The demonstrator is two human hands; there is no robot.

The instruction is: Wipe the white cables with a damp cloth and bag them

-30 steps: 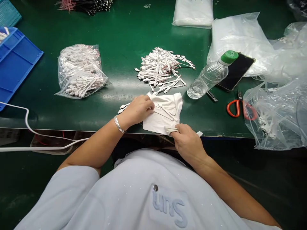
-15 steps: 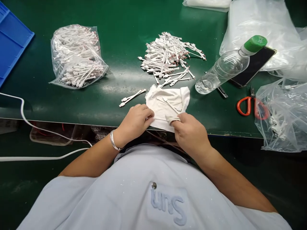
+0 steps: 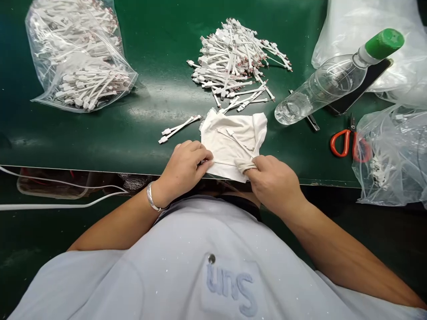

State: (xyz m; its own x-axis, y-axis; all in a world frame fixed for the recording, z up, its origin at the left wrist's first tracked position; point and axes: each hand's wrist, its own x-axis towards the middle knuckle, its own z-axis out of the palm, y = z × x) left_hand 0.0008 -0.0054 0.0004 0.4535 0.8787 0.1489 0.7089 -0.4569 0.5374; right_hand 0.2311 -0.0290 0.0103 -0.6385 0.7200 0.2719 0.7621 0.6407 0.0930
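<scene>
A white cloth (image 3: 230,124) lies at the table's front edge with two short white cables (image 3: 238,141) on it. My right hand (image 3: 275,180) is closed on a folded corner of this cloth. At the cloth's left side, my left hand (image 3: 187,164) pinches the end of a short white cable (image 3: 223,163), which runs across the cloth into the fold at my right fingers. Its far end is hidden there. A pair of loose cables (image 3: 178,129) rests left of the cloth, and a large pile of such cables (image 3: 230,58) sits behind it.
A clear bag full of cables (image 3: 83,58) is at the back left. On the right stand a water bottle (image 3: 323,84), a phone (image 3: 360,86), red-handled scissors (image 3: 342,142), a plastic bag (image 3: 393,155) and more clear bags (image 3: 360,26). White cords (image 3: 66,206) hang below the table's left edge.
The view has shifted closer to the table, and the blue bin has left it. My hands keep their grip, slightly farther apart in the picture, with the cable still between them.
</scene>
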